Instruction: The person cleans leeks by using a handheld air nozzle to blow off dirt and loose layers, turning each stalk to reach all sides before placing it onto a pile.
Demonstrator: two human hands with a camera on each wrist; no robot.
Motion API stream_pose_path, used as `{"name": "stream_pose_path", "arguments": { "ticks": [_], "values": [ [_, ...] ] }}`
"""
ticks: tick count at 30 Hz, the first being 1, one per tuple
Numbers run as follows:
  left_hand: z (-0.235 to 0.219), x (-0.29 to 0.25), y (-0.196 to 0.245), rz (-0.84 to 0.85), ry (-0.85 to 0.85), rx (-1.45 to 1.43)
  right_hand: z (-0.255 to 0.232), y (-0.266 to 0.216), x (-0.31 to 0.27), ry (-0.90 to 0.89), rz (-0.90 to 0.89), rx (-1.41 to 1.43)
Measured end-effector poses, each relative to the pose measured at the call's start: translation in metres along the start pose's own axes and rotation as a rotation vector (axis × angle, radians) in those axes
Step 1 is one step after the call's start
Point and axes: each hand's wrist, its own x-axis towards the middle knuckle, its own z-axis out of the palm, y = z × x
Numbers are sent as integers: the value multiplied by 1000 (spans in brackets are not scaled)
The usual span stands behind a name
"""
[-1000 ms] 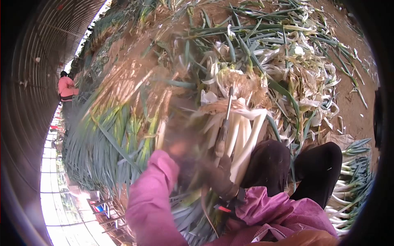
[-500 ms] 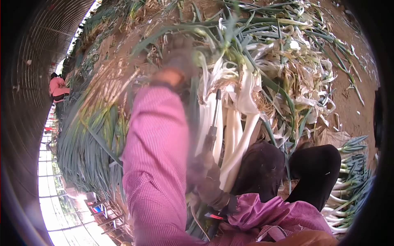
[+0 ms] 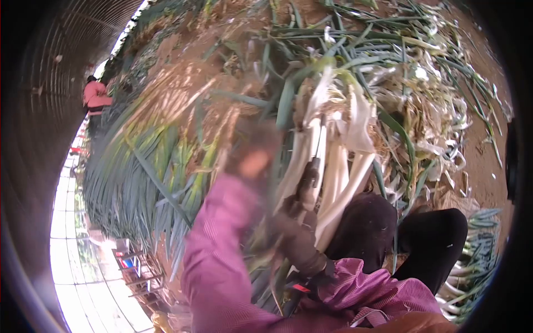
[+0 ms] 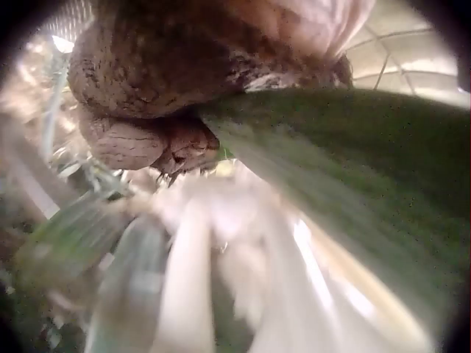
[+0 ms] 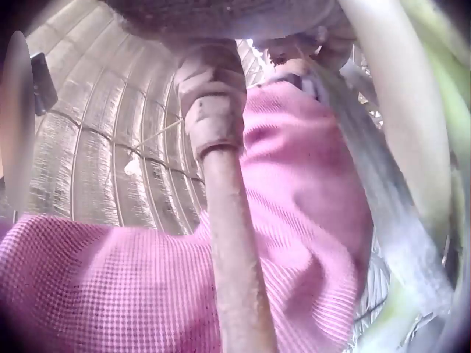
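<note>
My left hand [image 3: 256, 152], blurred, is just left of the white leek stalks [image 3: 332, 172]; in the left wrist view the curled fingers of the hand [image 4: 147, 88] grip a broad green leaf [image 4: 353, 176]. Pale stalks [image 4: 184, 287] fan out below it. In a dark glove, my right hand [image 3: 297, 233] holds a tool whose thin metal blade [image 3: 320, 139] points up across the stalks. The right wrist view has that hand [image 5: 243, 18] at the top edge, round the tool's wooden handle [image 5: 239, 250]. Its fingertips are mostly hidden.
A heap of untrimmed leeks [image 3: 127, 177] lies at the left, and peeled leaves and husks [image 3: 422, 105] cover the ground at upper right. Cleaned leeks [image 3: 472, 266] lie beyond my bent knees [image 3: 433, 233]. Another person in pink [image 3: 96, 95] is far off at left.
My left arm reached up beyond the stalks half a second ago; the hand has since drawn back down beside them. The right hand still holds the tool over the bundle.
</note>
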Motion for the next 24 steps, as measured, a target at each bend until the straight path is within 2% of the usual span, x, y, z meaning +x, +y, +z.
{"name": "stream_pose_path", "arguments": {
  "ticks": [1, 2, 3, 4, 6, 8, 10, 11, 13, 14, 15, 16, 17, 20, 22, 23, 24],
  "values": [
    [-9, 45, -4, 66, 214, 53, -1, 0, -1, 12, -50, -62],
    [-41, 62, 3, 366, 694, 439, 1, -3, -2, 19, -83, -83],
    [-70, 69, 21, 362, 601, -255, 3, -5, 0, 22, -88, -30],
    [-100, 75, 39, 379, 593, -971, 6, -5, 2, 54, 50, 324],
    [-109, 71, 42, 340, 468, -1182, 6, -16, 5, 9, 90, 274],
    [-95, 46, 35, 126, 251, -1088, 4, -19, 5, -40, 106, 264],
    [-56, 8, 13, 193, 397, -876, 8, -10, 3, -70, -10, 69],
    [-41, -21, -1, 134, 428, -814, 9, -13, 1, -72, 47, 52],
    [-12, -92, -31, -196, 420, -796, 16, -30, -2, -137, 184, 162],
    [5, -123, -50, -378, 410, -720, 17, -24, -4, -179, 197, 171],
    [26, -151, -69, -528, 398, -577, 17, -13, -6, -220, 212, 181],
    [66, -170, -100, -598, 476, 36, 18, -4, -9, -260, 227, 192],
    [78, -185, -120, -636, 434, 71, 22, -1, -12, -272, 320, 189],
    [121, -214, -193, -565, 477, 91, 41, 8, -13, -336, 376, 102],
    [175, -208, -236, -534, 562, 264, 46, 9, -7, -416, 453, 62],
    [206, -198, -255, -558, 602, 445, 46, 11, -4, -453, 488, 44],
    [202, -195, -249, -561, 645, 522, 44, 21, 2, -504, 405, -26]
  ]
}}
